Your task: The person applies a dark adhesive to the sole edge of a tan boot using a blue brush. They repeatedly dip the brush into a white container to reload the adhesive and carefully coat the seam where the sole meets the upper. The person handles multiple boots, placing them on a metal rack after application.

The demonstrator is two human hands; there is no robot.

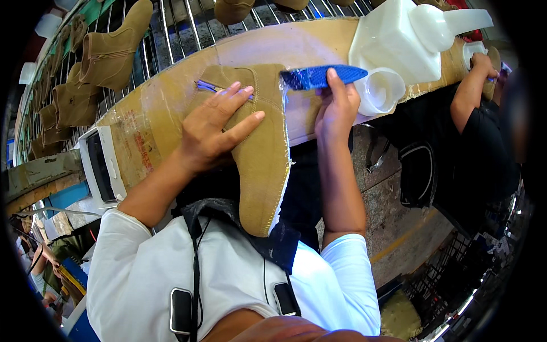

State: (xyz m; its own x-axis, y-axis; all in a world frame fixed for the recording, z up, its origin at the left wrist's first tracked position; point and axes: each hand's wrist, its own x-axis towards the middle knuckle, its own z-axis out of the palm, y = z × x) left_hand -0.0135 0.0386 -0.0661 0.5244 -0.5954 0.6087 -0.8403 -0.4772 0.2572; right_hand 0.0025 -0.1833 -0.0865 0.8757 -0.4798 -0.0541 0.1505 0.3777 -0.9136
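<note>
I see a tan boot (259, 154) lying on its side in the middle of the view, its top part on the brown bench (307, 43) and its sole end hanging off the near edge toward the lap. My left hand (219, 128) lies flat and open on the boot's top part, fingers spread, pressing it down. My right hand (336, 108), at about three o'clock from the boot, is closed around the handle of a blue brush (322, 76), and the brush tip sits at the boot's sole edge near the top. I think the job here is brushing along that pale sole edge, so I would keep the left hand pressing firm so the boot does not slide, and move the brush in short strokes that stay on the edge and off the soft tan side. Just past the brush, at about two o'clock, stands a white plastic jug (393, 43) with a round cup (380, 90) close by, so a big swing that way could knock them. At ten o'clock, more tan boots (111, 48) hang on a wire rack (176, 31). At three o'clock, far off, another person's arm (470, 91) works at the bench. The bench edge is close under the boot, so there is little room at six o'clock.
</note>
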